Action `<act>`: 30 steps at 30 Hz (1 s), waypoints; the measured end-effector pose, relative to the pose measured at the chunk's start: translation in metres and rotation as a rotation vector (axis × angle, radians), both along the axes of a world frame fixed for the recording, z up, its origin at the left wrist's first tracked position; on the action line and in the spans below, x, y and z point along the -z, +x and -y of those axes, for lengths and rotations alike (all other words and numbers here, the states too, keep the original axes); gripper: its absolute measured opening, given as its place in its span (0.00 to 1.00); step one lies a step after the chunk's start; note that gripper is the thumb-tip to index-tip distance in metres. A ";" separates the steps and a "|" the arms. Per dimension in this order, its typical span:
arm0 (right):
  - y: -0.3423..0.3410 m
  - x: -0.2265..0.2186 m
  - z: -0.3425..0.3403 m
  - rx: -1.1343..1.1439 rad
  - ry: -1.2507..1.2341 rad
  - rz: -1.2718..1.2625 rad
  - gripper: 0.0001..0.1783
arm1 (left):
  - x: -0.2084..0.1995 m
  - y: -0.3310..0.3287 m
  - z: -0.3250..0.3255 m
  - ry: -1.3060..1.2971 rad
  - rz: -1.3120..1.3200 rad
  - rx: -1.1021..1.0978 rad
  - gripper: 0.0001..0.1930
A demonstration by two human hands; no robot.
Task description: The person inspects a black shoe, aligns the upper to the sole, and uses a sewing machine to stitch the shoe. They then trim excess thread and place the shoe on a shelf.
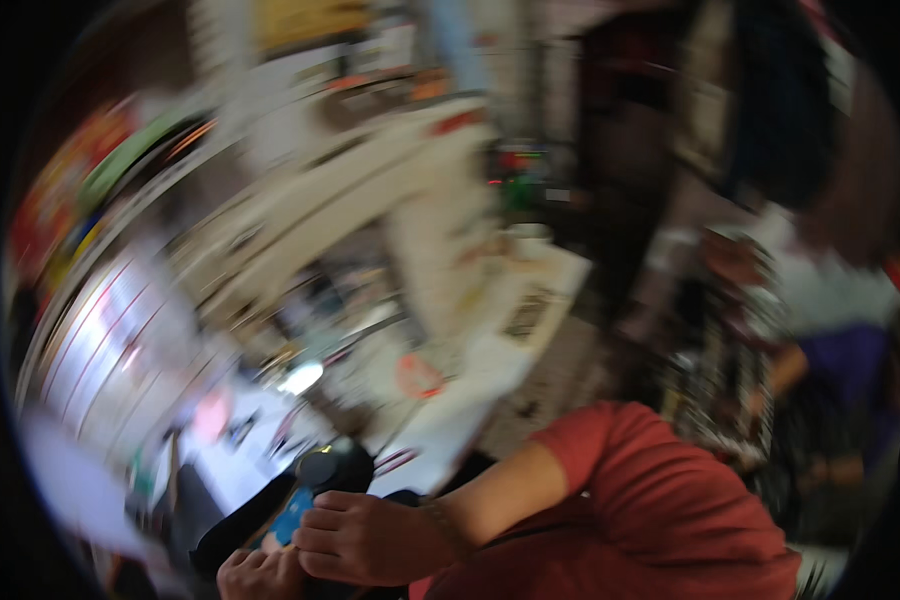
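Observation:
Low in the picture, my two hands are close together in front of a black and blue item (pixel 292 515), whose kind the blur hides. My right hand (pixel 370 538) comes in from the right, with a bracelet at the wrist, and its fingers curl down by the blue part. Just left of and below it, my left hand (pixel 258 574) is bent round the lower end of the same item. A dark rounded piece with a yellowish mark (pixel 332 468) sits just above my right knuckles. Beyond stands a cream sewing machine (pixel 340 190) on a pale table (pixel 470 405).
A bright lamp spot (pixel 302 378) glows under the machine arm. Scissor-like red handles (pixel 398 460) and small tools lie on the table. A white spool-like thing (pixel 530 240) stands at its far corner. At right, a person in purple (pixel 845 365) is beside cluttered racks.

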State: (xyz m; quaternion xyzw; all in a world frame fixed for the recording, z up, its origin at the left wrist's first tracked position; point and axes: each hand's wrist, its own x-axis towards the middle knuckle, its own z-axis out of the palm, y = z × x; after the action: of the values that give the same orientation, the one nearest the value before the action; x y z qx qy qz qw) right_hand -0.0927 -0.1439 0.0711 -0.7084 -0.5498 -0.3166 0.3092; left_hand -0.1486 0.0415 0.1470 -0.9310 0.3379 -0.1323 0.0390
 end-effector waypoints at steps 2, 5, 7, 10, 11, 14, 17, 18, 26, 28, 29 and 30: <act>0.011 0.014 0.035 0.232 0.010 -0.089 0.16 | 0.003 0.039 0.026 0.044 -0.052 0.233 0.08; 0.002 0.027 0.083 0.551 -0.030 -0.099 0.15 | 0.018 0.078 0.074 -0.063 0.009 0.594 0.07; -0.003 0.029 0.111 0.728 -0.093 -0.075 0.12 | 0.025 0.095 0.109 -0.086 -0.077 0.699 0.07; -0.021 0.033 0.156 0.955 -0.253 -0.143 0.05 | 0.035 0.109 0.168 -0.093 -0.213 0.820 0.10; -0.029 0.036 0.175 0.981 -0.238 -0.190 0.05 | 0.039 0.112 0.184 -0.129 -0.265 0.854 0.11; -0.066 0.044 0.232 1.186 -0.254 -0.150 0.05 | 0.055 0.115 0.206 -0.398 0.020 0.928 0.16; -0.112 0.051 0.309 1.393 -0.341 -0.185 0.07 | 0.072 0.127 0.196 -0.435 -0.113 0.812 0.22; -0.126 0.053 0.337 1.458 -0.358 -0.210 0.09 | 0.079 0.131 0.189 -0.449 -0.126 0.783 0.22; -0.237 0.086 0.508 1.870 -0.554 -0.591 0.10 | 0.130 0.143 0.169 -0.295 -0.417 0.542 0.23; -0.249 0.099 0.530 1.961 -0.428 -0.752 0.11 | 0.138 0.141 0.171 -0.200 -0.484 0.502 0.22; -0.252 0.107 0.537 1.967 -0.402 -0.744 0.11 | 0.142 0.141 0.173 -0.205 -0.510 0.523 0.22; -0.256 0.114 0.542 2.037 -0.436 -0.789 0.11 | 0.146 0.140 0.175 -0.211 -0.536 0.545 0.22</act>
State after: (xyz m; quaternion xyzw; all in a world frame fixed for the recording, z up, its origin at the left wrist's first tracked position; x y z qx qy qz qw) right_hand -0.3486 -0.6856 -0.0430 -0.9187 0.3814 -0.0717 -0.0730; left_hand -0.0082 -0.1334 0.0015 -0.8075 0.5555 0.0760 -0.1831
